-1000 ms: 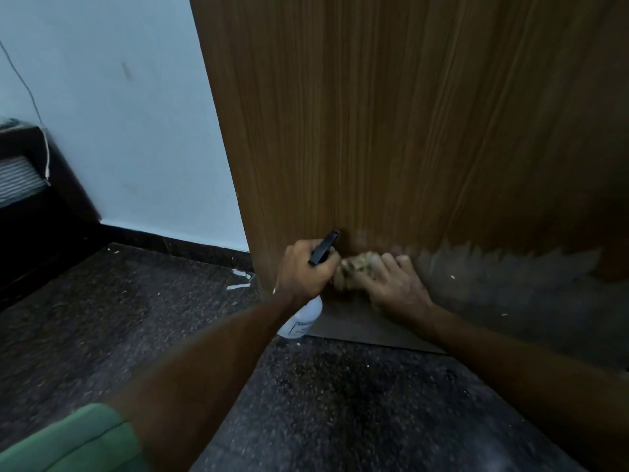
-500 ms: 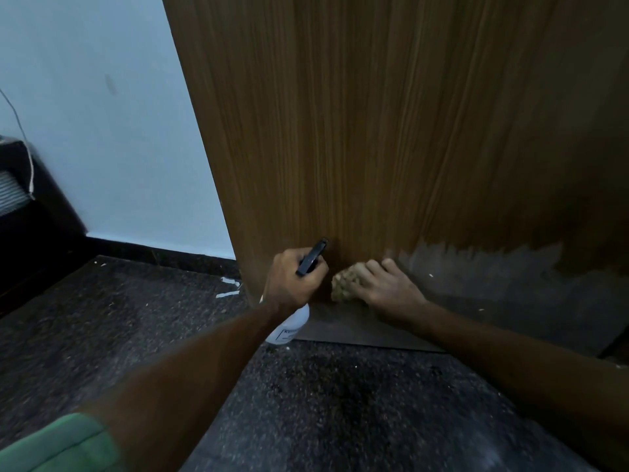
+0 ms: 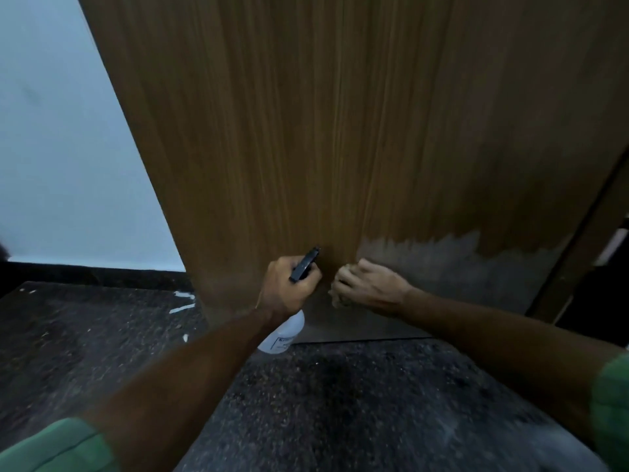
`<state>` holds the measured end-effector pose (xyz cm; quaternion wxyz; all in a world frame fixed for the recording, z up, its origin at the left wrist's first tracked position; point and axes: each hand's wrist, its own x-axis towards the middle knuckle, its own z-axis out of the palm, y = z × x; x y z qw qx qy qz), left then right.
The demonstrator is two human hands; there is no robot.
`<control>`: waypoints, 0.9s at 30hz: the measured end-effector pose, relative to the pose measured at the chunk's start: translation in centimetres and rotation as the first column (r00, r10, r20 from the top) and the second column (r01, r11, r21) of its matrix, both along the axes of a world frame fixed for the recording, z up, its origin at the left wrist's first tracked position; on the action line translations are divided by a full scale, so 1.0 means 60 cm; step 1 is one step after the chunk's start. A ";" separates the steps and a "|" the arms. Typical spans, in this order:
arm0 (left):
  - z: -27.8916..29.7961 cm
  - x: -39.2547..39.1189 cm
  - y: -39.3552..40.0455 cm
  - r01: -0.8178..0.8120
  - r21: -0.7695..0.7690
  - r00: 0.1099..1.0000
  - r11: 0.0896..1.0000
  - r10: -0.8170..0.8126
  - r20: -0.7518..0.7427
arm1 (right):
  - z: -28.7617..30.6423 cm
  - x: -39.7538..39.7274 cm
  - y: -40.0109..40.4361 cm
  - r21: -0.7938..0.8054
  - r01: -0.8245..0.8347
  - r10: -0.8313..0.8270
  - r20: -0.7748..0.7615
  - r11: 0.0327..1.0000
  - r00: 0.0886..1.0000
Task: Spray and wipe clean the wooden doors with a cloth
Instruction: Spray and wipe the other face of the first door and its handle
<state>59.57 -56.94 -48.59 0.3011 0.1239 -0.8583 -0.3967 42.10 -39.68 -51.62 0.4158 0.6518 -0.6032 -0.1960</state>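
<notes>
Low on the wooden door (image 3: 340, 131), just above the floor (image 3: 340, 403): right hand (image 3: 371, 287) pressing a bunched cloth (image 3: 340, 301), fingers curled round it. Best wiped along the grain, working rightward into the dull grey patch (image 3: 476, 267) near the bottom edge. Left hand (image 3: 286, 287) just beside, fingers clamped on a white spray bottle (image 3: 284, 335), black nozzle toward the wood.
</notes>
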 end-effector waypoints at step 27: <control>-0.018 -0.099 0.100 0.044 -0.001 0.998 0.999 -0.044 -0.050 | -0.008 -0.051 0.082 -0.179 0.003 0.049 0.285 0.984 0.957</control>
